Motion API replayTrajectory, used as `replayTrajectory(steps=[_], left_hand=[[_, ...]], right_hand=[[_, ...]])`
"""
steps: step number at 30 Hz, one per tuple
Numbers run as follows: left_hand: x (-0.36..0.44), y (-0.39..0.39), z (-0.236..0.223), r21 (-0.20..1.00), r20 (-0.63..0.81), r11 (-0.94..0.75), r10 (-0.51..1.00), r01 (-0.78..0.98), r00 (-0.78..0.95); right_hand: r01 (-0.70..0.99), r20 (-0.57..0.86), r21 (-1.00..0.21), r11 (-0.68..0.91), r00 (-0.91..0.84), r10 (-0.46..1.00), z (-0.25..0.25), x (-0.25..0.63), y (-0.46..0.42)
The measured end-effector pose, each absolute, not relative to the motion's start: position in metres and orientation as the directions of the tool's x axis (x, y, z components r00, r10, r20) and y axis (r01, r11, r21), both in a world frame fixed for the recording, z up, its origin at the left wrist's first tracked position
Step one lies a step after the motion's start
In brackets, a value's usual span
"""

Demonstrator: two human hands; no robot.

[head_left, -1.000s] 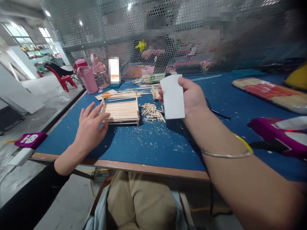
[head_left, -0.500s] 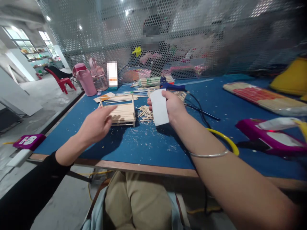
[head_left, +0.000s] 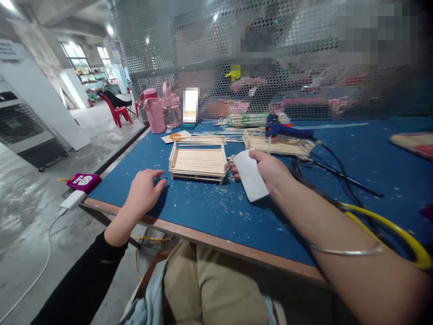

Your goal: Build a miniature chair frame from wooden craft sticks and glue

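A small frame built of pale wooden sticks (head_left: 199,161), with raised ends and a slatted floor, stands on the blue tabletop (head_left: 203,203). To its left, apart from it, my left hand (head_left: 146,189) hovers low over the table with thumb and fingers spread, holding nothing. My right hand (head_left: 267,169) grips a white card or sheet (head_left: 251,177) between thumb and fingers, tilted, just right of the stick frame. Part of the pile of short sticks behind the card is hidden.
A blue glue gun (head_left: 289,131) rests on another stick piece (head_left: 260,143) at the back. Long loose sticks (head_left: 199,141), a pink flask (head_left: 154,110) and a clear pink bottle (head_left: 171,110) line the rear left. A yellow cable (head_left: 399,230) loops at right; a purple power strip (head_left: 84,181) sits at the left edge.
My left hand has drawn back from the stick frame and opened. The right hand, still holding the white sheet, has come lower. The view has turned left.
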State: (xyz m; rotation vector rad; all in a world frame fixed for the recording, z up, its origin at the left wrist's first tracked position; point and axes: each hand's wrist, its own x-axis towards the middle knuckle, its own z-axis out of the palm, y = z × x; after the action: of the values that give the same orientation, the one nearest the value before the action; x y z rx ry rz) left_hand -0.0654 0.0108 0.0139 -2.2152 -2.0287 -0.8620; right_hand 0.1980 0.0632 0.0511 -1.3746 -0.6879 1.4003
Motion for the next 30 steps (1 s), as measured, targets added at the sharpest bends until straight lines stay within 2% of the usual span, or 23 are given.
replayTrajectory(steps=[2, 5, 9, 11, 14, 16, 18, 20, 23, 27, 30], left_hand=[[-0.060, 0.019, 0.018, 0.271, 0.317, -0.155, 0.946, 0.950, 0.064], [-0.053, 0.032, 0.022, 0.240, 0.224, -0.145, 0.970, 0.960, 0.090], [-0.050, 0.034, 0.021, 0.207, 0.201, -0.118, 0.977, 0.971, 0.076], [-0.049, 0.025, 0.021, 0.178, 0.239, -0.101, 0.969, 0.979, 0.057], [-0.039, 0.007, 0.024, 0.143, 0.387, -0.122, 0.920, 0.982, 0.057], [-0.026, -0.002, 0.027, 0.137, 0.487, -0.254, 0.859, 0.957, 0.158], [-0.010, -0.003, 0.029, 0.082, 0.514, -0.417, 0.796, 0.905, 0.321], [0.005, 0.004, 0.032, -0.005, 0.447, -0.499, 0.774, 0.866, 0.449], [0.021, 0.025, 0.039, -0.070, 0.279, -0.508, 0.816, 0.858, 0.506], [0.028, 0.055, 0.051, 0.009, 0.055, -0.517, 0.855, 0.856, 0.516], [0.030, 0.068, 0.053, 0.041, -0.037, -0.529, 0.847, 0.848, 0.530]], right_hand=[[-0.273, -0.357, -0.912, -0.306, 0.161, 0.920, 0.052, 0.200, 0.063], [-0.297, -0.335, -0.913, -0.279, 0.158, 0.929, 0.053, 0.198, 0.061], [-0.321, -0.278, -0.920, -0.223, 0.137, 0.951, 0.052, 0.193, 0.059], [-0.318, -0.273, -0.922, -0.221, 0.132, 0.953, 0.052, 0.193, 0.058], [-0.325, -0.258, -0.924, -0.201, 0.145, 0.955, 0.053, 0.196, 0.058], [-0.346, -0.239, -0.922, -0.172, 0.161, 0.958, 0.054, 0.199, 0.059], [-0.362, -0.229, -0.919, -0.156, 0.169, 0.959, 0.054, 0.201, 0.059], [-0.368, -0.234, -0.916, -0.161, 0.165, 0.958, 0.054, 0.202, 0.059], [-0.377, -0.231, -0.913, -0.155, 0.168, 0.958, 0.054, 0.202, 0.059], [-0.392, -0.226, -0.909, -0.143, 0.174, 0.958, 0.056, 0.204, 0.058], [-0.388, -0.243, -0.908, -0.157, 0.184, 0.953, 0.058, 0.204, 0.057]])
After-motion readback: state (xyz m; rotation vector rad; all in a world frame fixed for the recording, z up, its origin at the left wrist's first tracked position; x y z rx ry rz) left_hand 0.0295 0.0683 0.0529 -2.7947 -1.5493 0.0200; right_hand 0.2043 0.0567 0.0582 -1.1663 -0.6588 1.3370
